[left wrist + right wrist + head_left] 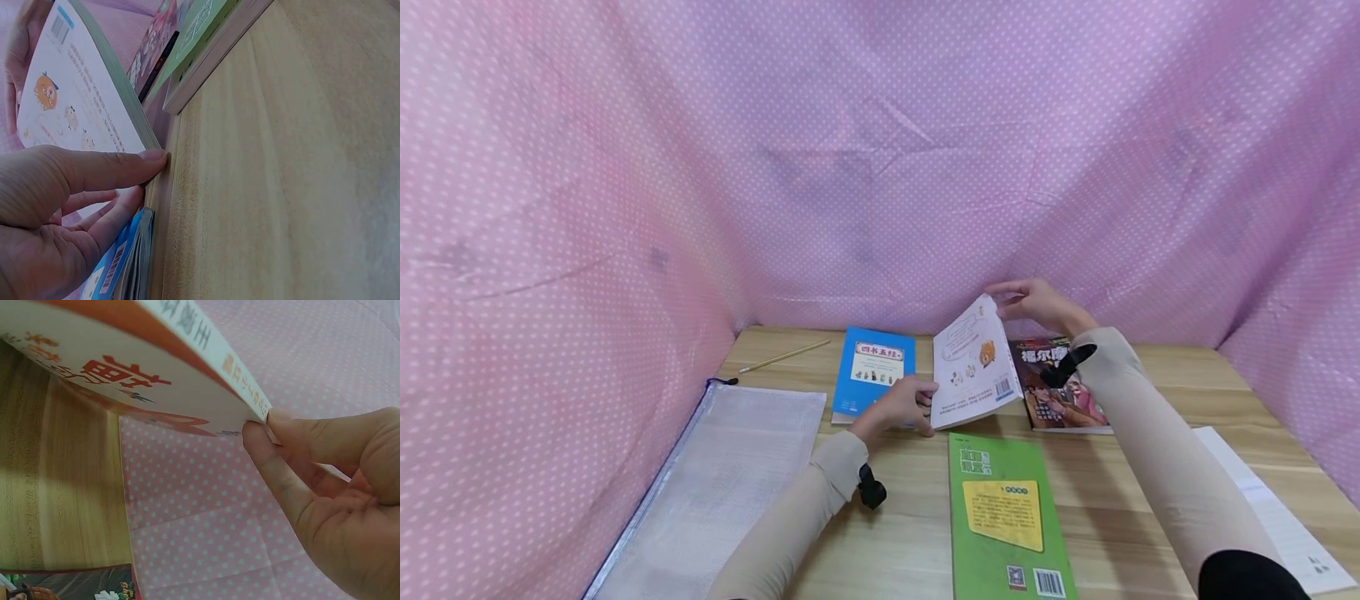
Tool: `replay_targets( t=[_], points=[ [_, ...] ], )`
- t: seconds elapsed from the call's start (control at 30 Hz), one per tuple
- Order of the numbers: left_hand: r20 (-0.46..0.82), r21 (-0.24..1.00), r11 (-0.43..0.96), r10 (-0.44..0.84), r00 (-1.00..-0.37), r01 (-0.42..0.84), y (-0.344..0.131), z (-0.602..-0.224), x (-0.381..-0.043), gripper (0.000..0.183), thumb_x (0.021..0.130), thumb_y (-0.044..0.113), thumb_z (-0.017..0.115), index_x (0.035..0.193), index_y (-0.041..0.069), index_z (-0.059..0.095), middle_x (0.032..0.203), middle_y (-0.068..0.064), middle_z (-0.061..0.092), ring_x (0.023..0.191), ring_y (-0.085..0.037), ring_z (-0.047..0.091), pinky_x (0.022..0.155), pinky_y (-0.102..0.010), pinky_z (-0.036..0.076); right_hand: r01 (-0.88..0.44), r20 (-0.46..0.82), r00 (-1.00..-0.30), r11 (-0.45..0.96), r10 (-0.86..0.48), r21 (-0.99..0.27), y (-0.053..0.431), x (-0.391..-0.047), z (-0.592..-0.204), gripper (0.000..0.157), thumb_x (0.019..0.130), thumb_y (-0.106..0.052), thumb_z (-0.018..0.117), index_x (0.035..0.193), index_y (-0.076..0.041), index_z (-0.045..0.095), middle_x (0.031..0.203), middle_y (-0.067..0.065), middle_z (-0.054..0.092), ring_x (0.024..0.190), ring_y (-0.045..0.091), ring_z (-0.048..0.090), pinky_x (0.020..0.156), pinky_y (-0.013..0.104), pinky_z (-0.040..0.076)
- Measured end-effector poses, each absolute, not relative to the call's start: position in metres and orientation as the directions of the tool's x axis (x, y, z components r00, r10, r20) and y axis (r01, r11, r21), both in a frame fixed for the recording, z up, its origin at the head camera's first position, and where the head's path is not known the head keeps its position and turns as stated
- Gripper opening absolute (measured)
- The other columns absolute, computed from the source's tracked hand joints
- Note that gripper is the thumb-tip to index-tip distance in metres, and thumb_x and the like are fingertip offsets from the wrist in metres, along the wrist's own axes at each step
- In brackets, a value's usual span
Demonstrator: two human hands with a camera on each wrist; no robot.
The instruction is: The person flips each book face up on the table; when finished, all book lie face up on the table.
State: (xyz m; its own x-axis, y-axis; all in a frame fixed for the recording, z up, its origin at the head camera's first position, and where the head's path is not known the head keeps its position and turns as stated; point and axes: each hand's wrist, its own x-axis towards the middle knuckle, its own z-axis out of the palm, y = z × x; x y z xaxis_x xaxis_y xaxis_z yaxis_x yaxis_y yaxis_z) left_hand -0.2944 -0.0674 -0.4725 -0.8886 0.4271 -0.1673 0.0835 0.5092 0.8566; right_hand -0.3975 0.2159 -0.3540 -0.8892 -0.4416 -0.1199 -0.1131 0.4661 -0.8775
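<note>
A white paperback book (966, 358) with small cartoon animals and a barcode is tilted up off the table. My left hand (904, 403) pinches its lower left corner, the thumb over the cover in the left wrist view. At the opposite top corner, my right hand (1033, 304) pinches the spine end between thumb and fingers, as the right wrist view shows. Just left of it lies a blue book (867, 367), close to my left hand. A dark comic-style book (1060, 392) lies to the right, under my right forearm.
A green book (1003, 567) with a yellow panel lies nearer me. On the left are a mesh zip pouch (730, 475) and a pencil (784, 356). White paper (1277, 508) lies at the right. Pink dotted cloth (880, 208) walls the wooden table (1135, 517).
</note>
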Motion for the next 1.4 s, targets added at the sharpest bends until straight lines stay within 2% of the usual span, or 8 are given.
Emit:
replay_targets(
  t=[0.2, 0.4, 0.63, 0.8, 1.07, 1.27, 1.4],
  points=[
    [-0.176, 0.871, 0.487, 0.428, -0.886, 0.062, -0.068, -0.473, -0.296, 0.087, 0.067, -0.013, 0.087, 0.146, 0.004, 0.054, 0.12, -0.009, 0.058, 0.105, -0.018, 0.055, 0.091, -0.028, 0.057, -0.113, -0.119, -0.891, 0.468, -0.439, -0.876, 0.21, -0.4, -0.35, 0.058, 0.096, -0.004, 0.066, 0.151, -0.006, 0.048, 0.144, 0.026, 0.055, 0.126, 0.037, 0.059, 0.117, 0.056, 0.039],
    [-0.176, 0.878, 0.476, 0.42, -0.89, 0.051, -0.07, -0.475, -0.298, 0.086, 0.069, -0.012, 0.087, 0.147, 0.006, 0.054, 0.121, -0.007, 0.058, 0.106, -0.018, 0.056, 0.094, -0.028, 0.057, -0.114, -0.123, -0.888, 0.473, -0.442, -0.874, 0.201, -0.402, -0.345, 0.057, 0.097, -0.007, 0.066, 0.151, -0.006, 0.048, 0.146, 0.027, 0.053, 0.13, 0.041, 0.055, 0.12, 0.061, 0.033],
    [-0.179, 0.885, 0.465, 0.408, -0.895, 0.034, -0.069, -0.475, -0.298, 0.086, 0.069, -0.012, 0.087, 0.146, 0.006, 0.055, 0.121, -0.007, 0.057, 0.107, -0.019, 0.055, 0.095, -0.029, 0.056, -0.109, -0.13, -0.891, 0.484, -0.434, -0.868, 0.193, -0.403, -0.338, 0.055, 0.099, -0.007, 0.065, 0.151, -0.006, 0.048, 0.147, 0.026, 0.052, 0.127, 0.037, 0.058, 0.118, 0.057, 0.038],
    [-0.177, 0.886, 0.462, 0.405, -0.897, 0.034, -0.067, -0.478, -0.296, 0.084, 0.068, -0.013, 0.085, 0.145, 0.005, 0.056, 0.121, -0.008, 0.057, 0.107, -0.019, 0.055, 0.096, -0.03, 0.055, -0.103, -0.13, -0.894, 0.48, -0.429, -0.871, 0.188, -0.406, -0.339, 0.055, 0.098, -0.007, 0.066, 0.15, -0.004, 0.049, 0.146, 0.027, 0.054, 0.126, 0.032, 0.061, 0.119, 0.057, 0.037],
    [-0.182, 0.889, 0.457, 0.381, -0.907, 0.014, -0.063, -0.481, -0.295, 0.085, 0.069, -0.013, 0.085, 0.146, 0.004, 0.055, 0.121, -0.005, 0.056, 0.107, -0.018, 0.056, 0.096, -0.028, 0.055, -0.081, -0.124, -0.903, 0.448, -0.41, -0.89, 0.18, -0.412, -0.341, 0.053, 0.096, -0.003, 0.067, 0.147, -0.001, 0.051, 0.143, 0.03, 0.055, 0.112, 0.021, 0.067, 0.118, 0.054, 0.039],
    [-0.182, 0.889, 0.458, 0.373, -0.91, 0.011, -0.064, -0.479, -0.292, 0.085, 0.069, -0.013, 0.085, 0.147, 0.004, 0.053, 0.121, -0.006, 0.057, 0.108, -0.018, 0.056, 0.098, -0.029, 0.055, -0.058, -0.136, -0.911, 0.45, -0.388, -0.891, 0.176, -0.411, -0.341, 0.053, 0.096, -0.004, 0.068, 0.147, -0.003, 0.052, 0.144, 0.029, 0.054, 0.114, 0.024, 0.066, 0.12, 0.055, 0.036],
    [-0.176, 0.895, 0.446, 0.376, -0.91, 0.012, -0.063, -0.479, -0.289, 0.086, 0.069, -0.013, 0.085, 0.147, 0.004, 0.053, 0.121, -0.007, 0.057, 0.108, -0.019, 0.055, 0.097, -0.03, 0.055, -0.073, -0.127, -0.908, 0.449, -0.4, -0.891, 0.176, -0.41, -0.342, 0.052, 0.097, -0.003, 0.066, 0.147, -0.001, 0.052, 0.145, 0.029, 0.053, 0.116, 0.025, 0.065, 0.119, 0.054, 0.037]
  ],
)
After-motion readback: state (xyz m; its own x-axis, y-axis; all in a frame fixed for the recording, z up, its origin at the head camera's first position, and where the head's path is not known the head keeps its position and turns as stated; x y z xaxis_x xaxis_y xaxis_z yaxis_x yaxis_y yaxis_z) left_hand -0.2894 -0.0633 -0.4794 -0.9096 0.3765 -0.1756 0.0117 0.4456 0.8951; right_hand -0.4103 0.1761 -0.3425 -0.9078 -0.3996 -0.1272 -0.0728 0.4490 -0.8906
